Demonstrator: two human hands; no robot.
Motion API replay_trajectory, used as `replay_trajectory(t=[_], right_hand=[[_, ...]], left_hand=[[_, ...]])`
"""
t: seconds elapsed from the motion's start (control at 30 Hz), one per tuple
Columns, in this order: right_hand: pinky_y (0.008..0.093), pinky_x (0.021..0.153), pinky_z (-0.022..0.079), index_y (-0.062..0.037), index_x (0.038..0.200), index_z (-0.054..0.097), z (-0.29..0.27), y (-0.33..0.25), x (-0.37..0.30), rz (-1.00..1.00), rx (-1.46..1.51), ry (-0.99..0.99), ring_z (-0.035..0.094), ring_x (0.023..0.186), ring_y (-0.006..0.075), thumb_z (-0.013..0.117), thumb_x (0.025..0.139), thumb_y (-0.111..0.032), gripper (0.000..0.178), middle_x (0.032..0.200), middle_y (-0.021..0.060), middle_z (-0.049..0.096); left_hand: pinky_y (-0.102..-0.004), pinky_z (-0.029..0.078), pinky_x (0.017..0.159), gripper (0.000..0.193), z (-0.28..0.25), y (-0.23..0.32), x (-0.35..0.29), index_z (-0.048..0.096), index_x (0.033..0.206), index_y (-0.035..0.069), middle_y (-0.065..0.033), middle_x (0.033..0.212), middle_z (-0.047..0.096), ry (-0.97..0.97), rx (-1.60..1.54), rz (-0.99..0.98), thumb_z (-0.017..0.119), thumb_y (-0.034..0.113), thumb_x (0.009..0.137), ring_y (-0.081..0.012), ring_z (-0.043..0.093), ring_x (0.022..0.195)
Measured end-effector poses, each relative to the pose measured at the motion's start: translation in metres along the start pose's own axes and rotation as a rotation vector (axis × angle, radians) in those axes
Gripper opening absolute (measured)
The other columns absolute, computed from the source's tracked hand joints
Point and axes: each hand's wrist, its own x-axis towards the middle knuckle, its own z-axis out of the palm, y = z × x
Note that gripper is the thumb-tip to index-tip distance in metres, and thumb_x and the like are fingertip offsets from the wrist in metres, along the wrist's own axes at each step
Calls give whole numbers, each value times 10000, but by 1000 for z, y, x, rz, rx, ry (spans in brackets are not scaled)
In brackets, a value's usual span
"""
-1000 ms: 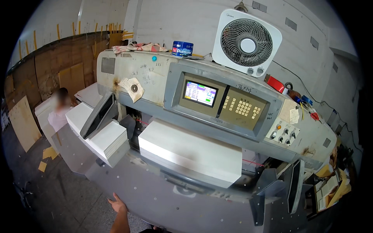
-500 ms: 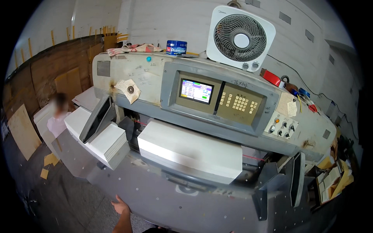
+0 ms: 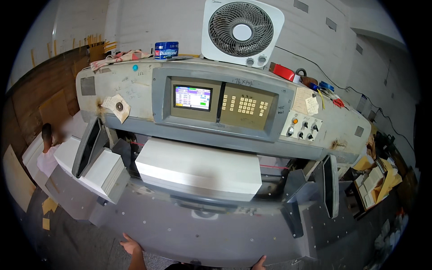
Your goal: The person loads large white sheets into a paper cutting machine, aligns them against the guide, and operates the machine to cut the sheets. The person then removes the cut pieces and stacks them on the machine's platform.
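My left hand [image 3: 130, 244] is at the near left edge of the grey metal table [image 3: 180, 225] of a large paper cutting machine. Its visible fingers are apart and it holds nothing that I can see. At the table's front edge, further right, only part of my right hand [image 3: 259, 263] shows, with one digit pointing up; the other fingers are hidden. A thick stack of white paper [image 3: 198, 168] lies under the machine's front beam, away from both hands. Above it are a lit screen [image 3: 192, 97] and a keypad [image 3: 245, 105].
More white paper [image 3: 105, 173] is stacked on the left wing beside an upright dark guard [image 3: 87, 146]; a matching guard [image 3: 330, 186] stands right. A white box fan [image 3: 242, 33] and a blue tin [image 3: 166, 50] sit on top. A person [image 3: 47, 150] is at far left.
The view has shifted, so the machine sits further left and more level. Part of my right hand has come into sight at the front edge. My left hand stays by the table edge.
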Motion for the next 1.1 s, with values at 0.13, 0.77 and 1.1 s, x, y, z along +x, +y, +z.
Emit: replay_trajectory(t=[0.13,0.77,1.1], right_hand=[[451,711,522,139,1021,654,2,-2,-9,6,16,-22,626,761,327,589,718,-829,1017,889,213,674],[471,882,478,123,1097,647,-2,20,34,-116,-83,-54,607,916,338,600,709,-824,1025,1065,224,665],[505,1089,348,20,1464,354,14,-129,-44,-716,-779,41,434,1301,421,547,848,-683,954,1425,241,463]], left_hand=[[-497,545,814,921,-4,1,3,432,1382,-24,-252,1076,670,8,7,-18,435,747,878,-412,672,957],[-492,535,837,880,-5,5,4,358,1395,-71,-291,1122,637,-99,20,48,410,676,933,-436,647,999],[-422,424,1011,784,22,73,29,259,1475,-51,-259,1443,393,-105,82,717,649,315,902,-380,485,1249]])
